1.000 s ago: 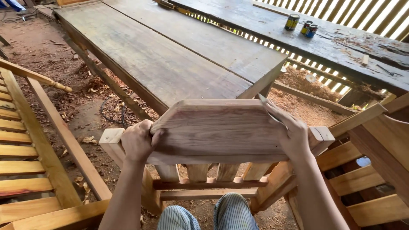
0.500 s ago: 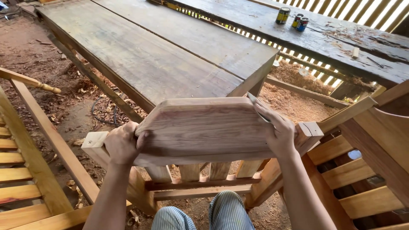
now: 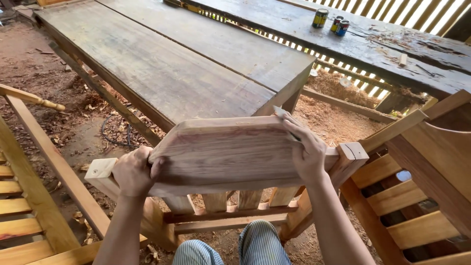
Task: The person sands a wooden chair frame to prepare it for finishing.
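A wide, smooth wooden top rail [image 3: 223, 152] with rounded corners forms the upper part of a slatted chair back [image 3: 230, 201]. It lies tilted in front of me, over my striped trousers. My left hand [image 3: 133, 172] grips its left end beside the square end of a side post [image 3: 100, 172]. At the right end, my right hand [image 3: 306, 149] presses a small pale sheet, probably sandpaper [image 3: 286, 118], flat against the rail, next to the other post end [image 3: 351, 154].
A long plank workbench [image 3: 171, 64] stands ahead, a second bench [image 3: 373, 44] behind it with three small tins [image 3: 331, 22]. Slatted furniture frames flank me left [image 3: 34, 196] and right [image 3: 417, 196]. Sawdust, shavings and a cable lie on the dirt floor.
The view and the chair back have shifted slightly. Both hands keep their hold; the right hand has slid a little along the rail's right end.
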